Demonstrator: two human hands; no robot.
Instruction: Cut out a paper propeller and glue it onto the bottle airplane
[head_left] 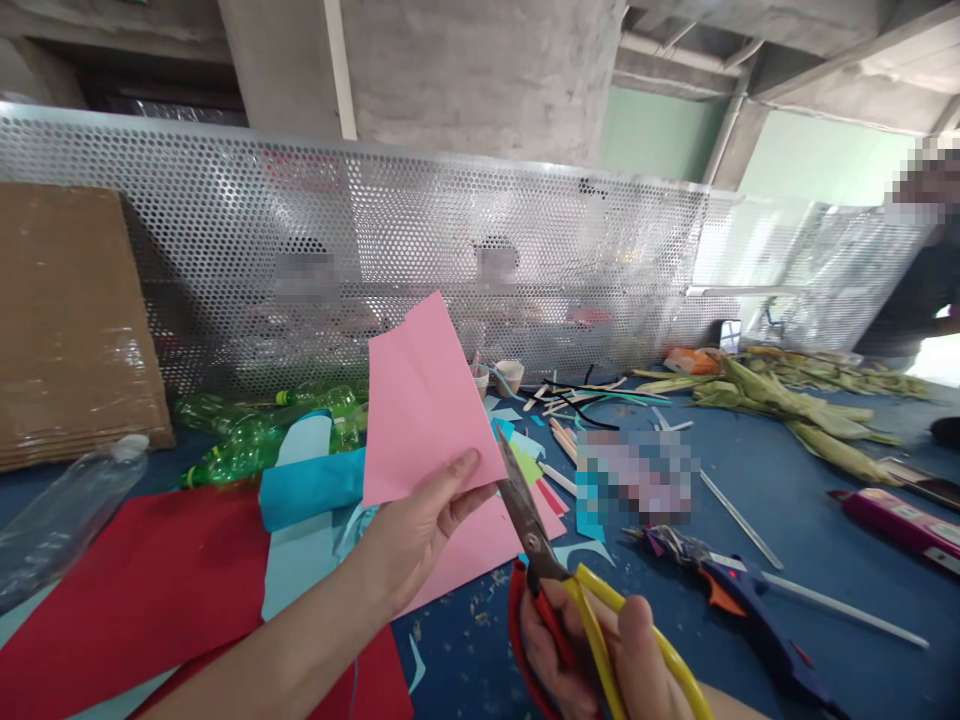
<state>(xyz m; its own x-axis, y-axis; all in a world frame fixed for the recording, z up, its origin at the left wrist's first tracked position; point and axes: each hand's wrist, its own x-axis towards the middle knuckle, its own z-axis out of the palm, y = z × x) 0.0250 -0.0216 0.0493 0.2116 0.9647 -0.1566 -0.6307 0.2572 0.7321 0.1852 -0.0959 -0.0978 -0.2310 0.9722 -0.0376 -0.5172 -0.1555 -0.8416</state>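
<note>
My left hand (420, 530) pinches a pink sheet (427, 400) by its lower right corner, thumb on the front, and holds it up above the table. In my right hand (585, 640) is a pair of scissors (536, 545) with one yellow and one red handle. Its blades point up and touch or nearly touch the sheet's right edge; whether they are parted is hard to make out. Under my left hand lies another pink sheet (469, 550). Red sheets (165, 570) and a blue rolled sheet (319, 487) lie to the left.
Green plastic bottles (247, 440) and a clear bottle (75, 520) lie at the left near a cardboard box (71, 320). A glue gun (742, 600) rests at right, with dried husks (795, 400) behind it. A perforated metal panel (420, 240) closes off the back. A person (915, 270) stands far right.
</note>
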